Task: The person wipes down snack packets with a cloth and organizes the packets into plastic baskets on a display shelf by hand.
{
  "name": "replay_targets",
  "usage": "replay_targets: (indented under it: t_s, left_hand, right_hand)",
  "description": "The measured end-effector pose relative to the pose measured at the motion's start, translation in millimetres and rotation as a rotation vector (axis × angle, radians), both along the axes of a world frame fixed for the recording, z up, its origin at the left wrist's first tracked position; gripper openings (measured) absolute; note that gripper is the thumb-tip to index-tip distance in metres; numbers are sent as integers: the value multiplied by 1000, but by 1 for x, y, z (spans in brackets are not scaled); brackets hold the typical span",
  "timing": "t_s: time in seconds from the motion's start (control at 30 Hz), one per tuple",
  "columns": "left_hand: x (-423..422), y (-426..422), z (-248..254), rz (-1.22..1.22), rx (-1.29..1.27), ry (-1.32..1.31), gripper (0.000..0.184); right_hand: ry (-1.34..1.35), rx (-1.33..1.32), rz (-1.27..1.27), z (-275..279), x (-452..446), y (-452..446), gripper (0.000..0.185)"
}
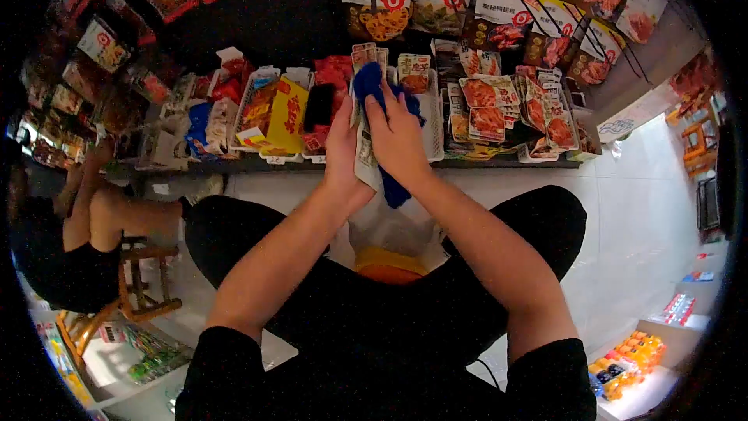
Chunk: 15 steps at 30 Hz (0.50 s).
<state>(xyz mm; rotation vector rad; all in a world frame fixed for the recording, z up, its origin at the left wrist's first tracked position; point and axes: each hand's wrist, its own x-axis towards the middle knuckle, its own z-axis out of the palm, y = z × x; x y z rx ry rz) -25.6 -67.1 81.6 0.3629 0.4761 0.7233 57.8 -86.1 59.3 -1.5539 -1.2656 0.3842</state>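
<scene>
At twelve o'clock, the left hand (340,157) is gripping a packet (365,154), probably light, bendy and slick, best held by its edges, while the right hand (396,131), at its three o'clock, is holding a blue cloth (367,78) against it.

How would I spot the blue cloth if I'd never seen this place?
Find the display shelf, around its middle. The cloth is bunched beneath the right hand, against the pale packet in the left hand. Its plain, dark blue fabric stands out from the printed packets.
</scene>
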Motion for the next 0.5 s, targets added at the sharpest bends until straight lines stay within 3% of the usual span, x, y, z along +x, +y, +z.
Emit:
replay_targets:
  t_s: [0.13,0.33,0.37,0.5]
  left_hand:
    - [-3,2,-7,-21,-26,-48,46]
    - [-13,31,-16,226,162,268,48]
    - [-12,30,-12,244,56,150,53]
    - [-16,26,-4,163,58,51,52]
  right_hand:
    - [93,-87,-20,-3,-16,-11,49]
    - [94,-132,121,11,-49,-38,53]
    - [60,-95,141,3,-50,-37,52]
    - [-81,-9,126,0,-37,-22,50]
